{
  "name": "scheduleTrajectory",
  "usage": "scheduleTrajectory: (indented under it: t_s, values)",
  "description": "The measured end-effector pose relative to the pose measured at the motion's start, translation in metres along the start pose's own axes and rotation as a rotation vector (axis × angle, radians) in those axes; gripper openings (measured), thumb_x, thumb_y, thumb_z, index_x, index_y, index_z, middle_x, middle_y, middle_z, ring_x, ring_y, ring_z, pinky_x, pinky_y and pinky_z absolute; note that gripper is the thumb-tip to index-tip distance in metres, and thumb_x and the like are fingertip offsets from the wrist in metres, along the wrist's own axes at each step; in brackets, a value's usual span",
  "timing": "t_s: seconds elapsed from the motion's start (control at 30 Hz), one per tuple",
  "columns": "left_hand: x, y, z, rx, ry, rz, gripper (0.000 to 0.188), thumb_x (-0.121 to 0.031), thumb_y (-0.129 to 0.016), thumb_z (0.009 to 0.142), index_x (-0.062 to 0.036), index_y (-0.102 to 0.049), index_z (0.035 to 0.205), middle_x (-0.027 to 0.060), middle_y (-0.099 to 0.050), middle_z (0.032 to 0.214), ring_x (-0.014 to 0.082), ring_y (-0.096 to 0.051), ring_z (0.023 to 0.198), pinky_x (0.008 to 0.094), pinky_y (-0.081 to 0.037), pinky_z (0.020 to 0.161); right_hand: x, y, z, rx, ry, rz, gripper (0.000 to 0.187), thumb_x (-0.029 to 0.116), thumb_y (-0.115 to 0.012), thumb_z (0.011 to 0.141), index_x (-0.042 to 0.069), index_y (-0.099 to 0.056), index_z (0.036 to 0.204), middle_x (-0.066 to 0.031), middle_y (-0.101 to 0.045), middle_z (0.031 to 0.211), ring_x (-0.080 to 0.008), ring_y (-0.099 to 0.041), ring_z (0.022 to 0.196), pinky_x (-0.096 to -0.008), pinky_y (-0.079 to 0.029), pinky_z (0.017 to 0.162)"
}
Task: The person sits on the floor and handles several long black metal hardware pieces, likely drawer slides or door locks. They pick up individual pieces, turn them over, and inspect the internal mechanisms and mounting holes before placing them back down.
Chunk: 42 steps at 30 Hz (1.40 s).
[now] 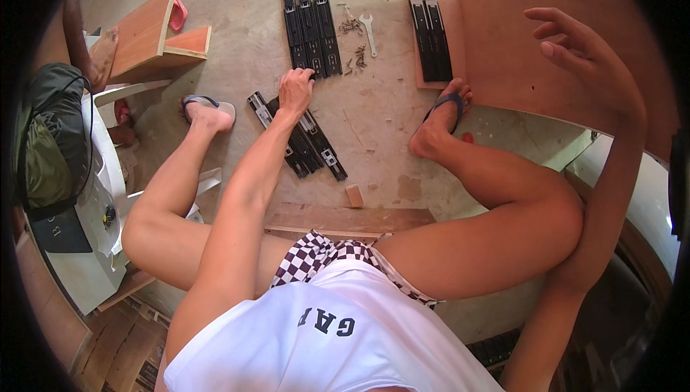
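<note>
My left hand reaches forward, its fingers bent and closed over the near end of one of several black drawer slides laid lengthwise side by side. Just under its wrist lies a second loose cluster of drawer slides, set at a slant with silvery metal parts showing; my forearm covers part of them. My right hand is raised at the right, in front of a reddish-brown wooden panel. Its fingers are loosely bent and apart, with nothing in them.
An open-end wrench and scattered screws lie right of the far slides. Another pair of slides rests on a board beside my right foot. A white plastic chair with a dark bag stands left, near another person's leg and wooden pieces.
</note>
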<state>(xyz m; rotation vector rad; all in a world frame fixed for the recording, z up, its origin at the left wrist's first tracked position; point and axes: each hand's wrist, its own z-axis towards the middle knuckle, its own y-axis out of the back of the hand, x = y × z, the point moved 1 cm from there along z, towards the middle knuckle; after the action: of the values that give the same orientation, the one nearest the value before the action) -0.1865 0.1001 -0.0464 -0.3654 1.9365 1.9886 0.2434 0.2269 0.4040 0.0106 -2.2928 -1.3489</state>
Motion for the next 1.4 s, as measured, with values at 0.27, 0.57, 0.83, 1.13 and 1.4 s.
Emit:
scheduleTrajectory:
  t_s: [0.27, 0.57, 0.83, 1.13, 1.4]
  values:
    - [-0.005, 0.000, 0.005, 0.031, 0.039, -0.041, 0.026, -0.010, -0.076, 0.089, -0.0072, -0.070, 0.113, 0.0149, -0.071, 0.104, 0.0361, -0.068, 0.103, 0.0472, -0.057, 0.090, -0.002, -0.001, -0.002, -0.020, 0.009, 0.004, 0.048, 0.035, -0.069, 0.101, 0.016, -0.060, 0.145, -0.0056, -0.063, 0.116, -0.0148, -0.059, 0.103, -0.0288, -0.048, 0.093]
    - [0.001, -0.005, 0.010, 0.022, -0.009, 0.001, 0.021, -0.010, -0.073, 0.091, -0.0090, -0.073, 0.112, 0.0133, -0.072, 0.101, 0.0349, -0.068, 0.101, 0.0466, -0.058, 0.087, -0.005, -0.005, 0.000, -0.044, 0.025, -0.003, 0.047, 0.033, -0.068, 0.102, 0.016, -0.061, 0.145, -0.0036, -0.062, 0.116, -0.0132, -0.059, 0.103, -0.0286, -0.048, 0.093]
    - [0.001, -0.004, 0.012, 0.040, -0.049, 0.042, 0.018, -0.012, -0.069, 0.092, -0.0098, -0.075, 0.109, 0.0134, -0.071, 0.100, 0.0338, -0.068, 0.101, 0.0465, -0.059, 0.086, 0.000, -0.004, -0.001, -0.047, 0.037, -0.014, 0.047, 0.031, -0.068, 0.102, 0.016, -0.060, 0.145, -0.0030, -0.061, 0.115, -0.0125, -0.058, 0.102, -0.0280, -0.047, 0.093]
    - [-0.007, 0.028, -0.011, -0.190, 0.213, 0.064, 0.043, -0.025, -0.083, 0.084, -0.0109, -0.066, 0.121, 0.0152, -0.062, 0.116, 0.0358, -0.058, 0.113, 0.0500, -0.051, 0.095, 0.002, -0.011, -0.001, -0.062, 0.076, -0.018, 0.047, 0.030, -0.068, 0.102, 0.016, -0.060, 0.146, -0.0024, -0.061, 0.114, -0.0116, -0.057, 0.101, -0.0273, -0.047, 0.093]
    - [-0.037, 0.013, -0.122, -0.001, 0.773, -0.069, 0.059, -0.029, -0.079, 0.087, -0.0030, -0.049, 0.130, 0.0248, -0.055, 0.125, 0.0454, -0.059, 0.116, 0.0541, -0.051, 0.098, 0.010, -0.017, -0.002, -0.077, 0.114, -0.030, 0.047, 0.028, -0.067, 0.101, 0.017, -0.059, 0.147, -0.0018, -0.060, 0.113, -0.0109, -0.057, 0.100, -0.0267, -0.046, 0.092]
